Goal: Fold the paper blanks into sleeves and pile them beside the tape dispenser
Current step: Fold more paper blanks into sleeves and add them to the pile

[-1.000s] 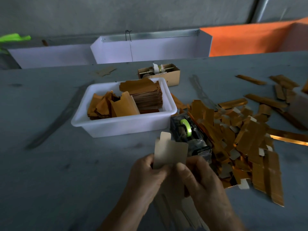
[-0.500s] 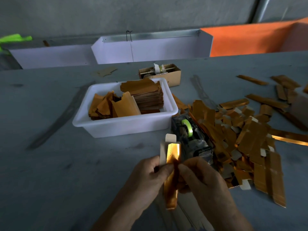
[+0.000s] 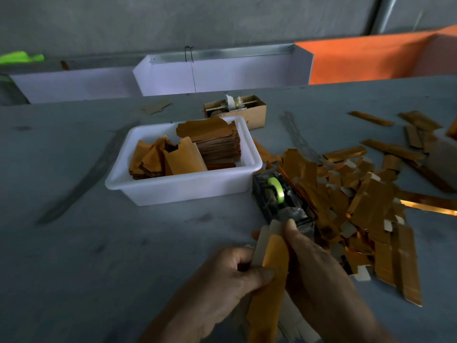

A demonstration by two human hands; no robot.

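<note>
Both my hands hold one gold paper blank (image 3: 273, 266), folded lengthwise with its white inner side showing at the top. My left hand (image 3: 222, 276) pinches its left edge with thumb and fingers. My right hand (image 3: 319, 266) grips its right side, fingertips up near the top flap. Just beyond stands the tape dispenser (image 3: 280, 196) with a green tape roll. To its right lies a loose pile of folded gold sleeves (image 3: 358, 206). A white tub (image 3: 183, 189) behind holds stacked flat blanks (image 3: 217, 142).
A small cardboard box (image 3: 247, 112) with oddments sits behind the tub. More gold strips (image 3: 393, 148) lie scattered at the far right. White dividers (image 3: 222, 73) and an orange panel (image 3: 371, 58) line the grey table's far edge.
The flat blank has been folded over into a narrow gold strip, and it has tilted and dropped lower between my hands. My right fingers have slid up to its top.
</note>
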